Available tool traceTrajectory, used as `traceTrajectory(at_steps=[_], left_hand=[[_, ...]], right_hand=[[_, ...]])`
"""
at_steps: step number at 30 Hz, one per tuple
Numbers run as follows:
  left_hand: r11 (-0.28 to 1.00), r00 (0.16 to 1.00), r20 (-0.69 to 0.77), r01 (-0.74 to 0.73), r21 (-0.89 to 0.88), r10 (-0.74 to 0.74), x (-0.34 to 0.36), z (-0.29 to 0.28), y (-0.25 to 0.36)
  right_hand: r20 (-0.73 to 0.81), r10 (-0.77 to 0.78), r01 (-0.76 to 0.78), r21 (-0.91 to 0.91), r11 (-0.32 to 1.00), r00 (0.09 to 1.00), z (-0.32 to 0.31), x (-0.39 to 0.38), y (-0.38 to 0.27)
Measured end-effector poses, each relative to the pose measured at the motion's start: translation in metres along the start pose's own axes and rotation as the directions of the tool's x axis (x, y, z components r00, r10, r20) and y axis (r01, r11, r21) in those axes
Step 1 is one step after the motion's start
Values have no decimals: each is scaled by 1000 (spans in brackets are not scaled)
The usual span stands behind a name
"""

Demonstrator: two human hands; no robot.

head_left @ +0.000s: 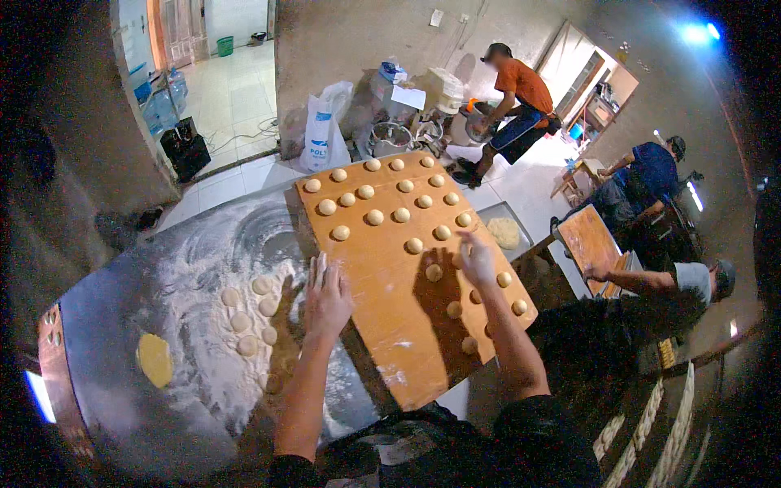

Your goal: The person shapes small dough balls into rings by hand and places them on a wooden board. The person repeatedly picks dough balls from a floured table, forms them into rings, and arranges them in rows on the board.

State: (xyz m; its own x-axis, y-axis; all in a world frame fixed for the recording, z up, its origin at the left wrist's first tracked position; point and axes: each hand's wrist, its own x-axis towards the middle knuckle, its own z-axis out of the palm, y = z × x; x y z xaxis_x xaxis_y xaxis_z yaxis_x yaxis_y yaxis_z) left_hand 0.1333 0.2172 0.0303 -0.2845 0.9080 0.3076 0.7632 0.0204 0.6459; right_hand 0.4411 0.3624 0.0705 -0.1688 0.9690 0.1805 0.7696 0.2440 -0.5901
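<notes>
Left hand (329, 299), fingers nearly together, by the left edge of the wooden board (386, 305); right hand (477, 262) near the right edge, whether its fingers grip I cannot tell; dough balls (375, 217) toward the board's far and right edges.

The board (382, 293) lies at the right of the table (106, 325), dough balls (375, 217) in rows across its far part and others along its right side. To its left, dough rounds (240, 322) sit on spread flour (195, 301), with a dough lump (154, 360) farther left. Behind the board stand a sack (319, 134) and (just right of that) a pot (390, 140).
</notes>
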Motion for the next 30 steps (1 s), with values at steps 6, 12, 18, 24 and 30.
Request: traceTrajectory(at_steps=[6,12,18,24,30], left_hand=[[884,987,-118,151,442,-109,36,83,35],[785,984,-115,180,593,-139,45,105,42],[785,988,-90,157,599,-129,41,101,41],[905,997,64,15,426,-47,63,110,71],[820,985,115,39,572,-127,68,141,88]], right_hand=[[54,-196,201,-128,971,979,-22,115,121],[241,-47,61,-52,997,969,9,146,147],[205,-122,129,-20,991,971,12,142,148],[341,-459,304,420,855,820,-3,149,91],[343,-445,454,57,889,827,40,113,62]])
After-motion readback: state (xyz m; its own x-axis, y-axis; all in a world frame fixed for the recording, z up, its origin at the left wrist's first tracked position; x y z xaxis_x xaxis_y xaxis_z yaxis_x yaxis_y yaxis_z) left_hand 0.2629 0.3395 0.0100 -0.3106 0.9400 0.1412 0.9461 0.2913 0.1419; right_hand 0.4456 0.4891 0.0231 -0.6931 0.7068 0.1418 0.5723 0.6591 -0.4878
